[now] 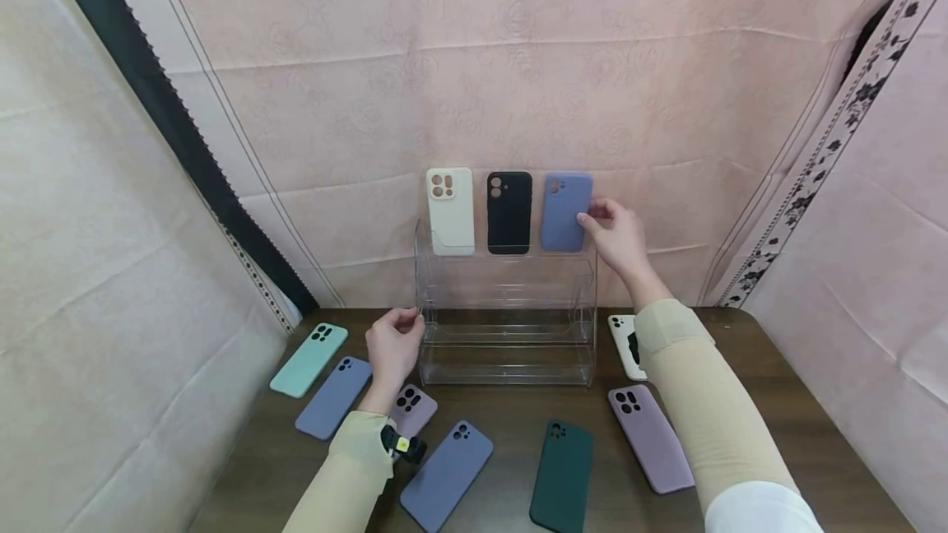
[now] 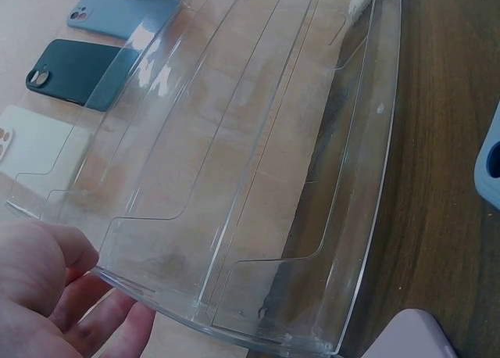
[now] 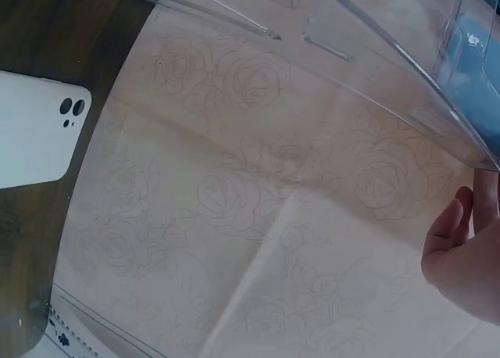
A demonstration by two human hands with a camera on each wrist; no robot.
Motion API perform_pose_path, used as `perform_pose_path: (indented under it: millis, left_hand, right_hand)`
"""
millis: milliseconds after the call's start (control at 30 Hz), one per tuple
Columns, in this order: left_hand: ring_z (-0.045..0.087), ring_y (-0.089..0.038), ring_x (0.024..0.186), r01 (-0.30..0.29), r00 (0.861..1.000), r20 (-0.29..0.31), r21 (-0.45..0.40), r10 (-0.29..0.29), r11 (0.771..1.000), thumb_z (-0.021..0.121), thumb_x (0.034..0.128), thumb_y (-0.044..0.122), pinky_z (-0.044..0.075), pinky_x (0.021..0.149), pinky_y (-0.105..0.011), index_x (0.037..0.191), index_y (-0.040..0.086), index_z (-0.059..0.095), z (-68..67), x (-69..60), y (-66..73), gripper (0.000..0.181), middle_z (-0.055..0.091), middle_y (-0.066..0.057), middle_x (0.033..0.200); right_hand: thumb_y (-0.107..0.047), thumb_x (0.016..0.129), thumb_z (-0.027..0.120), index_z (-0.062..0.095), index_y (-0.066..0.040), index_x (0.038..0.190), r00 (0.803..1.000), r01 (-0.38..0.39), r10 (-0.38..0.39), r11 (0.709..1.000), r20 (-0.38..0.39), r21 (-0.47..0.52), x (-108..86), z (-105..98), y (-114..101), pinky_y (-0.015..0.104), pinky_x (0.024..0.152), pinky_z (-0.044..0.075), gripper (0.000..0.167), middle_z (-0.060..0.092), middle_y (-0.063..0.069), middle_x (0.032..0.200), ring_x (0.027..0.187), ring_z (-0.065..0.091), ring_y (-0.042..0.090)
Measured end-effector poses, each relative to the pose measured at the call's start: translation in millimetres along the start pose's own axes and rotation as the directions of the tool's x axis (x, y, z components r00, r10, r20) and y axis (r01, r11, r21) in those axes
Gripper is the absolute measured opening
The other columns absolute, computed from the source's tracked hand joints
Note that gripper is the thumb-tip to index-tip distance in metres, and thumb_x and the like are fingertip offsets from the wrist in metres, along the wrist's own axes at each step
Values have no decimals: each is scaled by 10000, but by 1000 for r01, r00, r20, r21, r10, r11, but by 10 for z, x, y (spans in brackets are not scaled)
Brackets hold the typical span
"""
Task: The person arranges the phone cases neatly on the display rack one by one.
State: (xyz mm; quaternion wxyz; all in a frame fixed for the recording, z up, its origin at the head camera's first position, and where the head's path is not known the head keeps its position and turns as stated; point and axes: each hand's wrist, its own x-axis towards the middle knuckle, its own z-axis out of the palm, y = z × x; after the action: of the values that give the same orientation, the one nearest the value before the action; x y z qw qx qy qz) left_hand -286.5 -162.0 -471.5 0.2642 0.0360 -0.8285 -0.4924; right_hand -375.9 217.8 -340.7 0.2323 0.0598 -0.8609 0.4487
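A clear tiered display stand (image 1: 507, 373) stands at the back of the table. On its top tier a white phone case (image 1: 453, 216), a black phone case (image 1: 509, 216) and a blue phone case (image 1: 564, 208) lean upright in a row. My right hand (image 1: 620, 241) pinches the blue case at its right edge. With thumb and fingers, my left hand (image 1: 392, 349) grips the stand's left side edge, as the left wrist view shows up close (image 2: 55, 288). In the right wrist view the right fingers are partly cut off by the frame.
On the dark wooden table lie a mint case (image 1: 309, 360), two blue cases (image 1: 335, 398) (image 1: 447, 477), a small-looking lilac case (image 1: 415, 408) partly behind the left wrist, a dark green case (image 1: 561, 475), a purple case (image 1: 652, 438) and a white case (image 1: 624, 344). Pale curtains (image 1: 518, 89) surround the table.
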Motion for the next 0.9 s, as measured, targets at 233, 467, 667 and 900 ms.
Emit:
perform_pose_path:
  millis: [233, 467, 667, 900]
  left_hand:
    - [684, -134, 768, 5, 1000, 4, 6, -5, 1000, 739, 906, 192, 532, 636, -308, 1027, 121, 780, 5, 1, -10, 147, 756, 27, 930]
    - [683, -134, 755, 1, 1000, 4, -4, -1, 1000, 742, 903, 177, 530, 639, -333, 1014, 115, 782, 9, 4, -11, 133, 755, 23, 912]
    - [683, -135, 752, -9, 1000, 2, -3, 9, 1000, 741, 904, 181, 530, 634, -340, 1016, 112, 782, 14, 2, -10, 138, 756, 21, 912]
    - [688, -145, 763, -8, 1000, 3, 2, 8, 1000, 737, 906, 177, 538, 635, -330, 1035, 99, 778, -3, -6, 7, 156, 758, 12, 923]
  right_hand:
    - [-257, 1021, 605, 625, -48, 1251, 1000, -12, 12, 1000, 11, -10, 34, -1, -41, 456, 971, 489, 311, 675, 152, 1182, 1131, 626, 305]
    - [-233, 1020, 606, 643, -39, 1251, 1000, 16, -15, 998, 11, -69, 57, -22, -65, 461, 985, 472, 304, 688, 153, 1190, 1134, 631, 307]
    - [-230, 1004, 633, 645, -41, 1289, 999, 37, -37, 998, -13, -58, 36, -23, -16, 457, 1040, 430, 343, 681, 146, 1230, 1195, 597, 301]
    - [-259, 1006, 632, 638, -83, 1324, 999, 34, -35, 999, -38, -23, -20, -28, -2, 447, 1038, 440, 363, 679, 111, 1254, 1230, 579, 268]
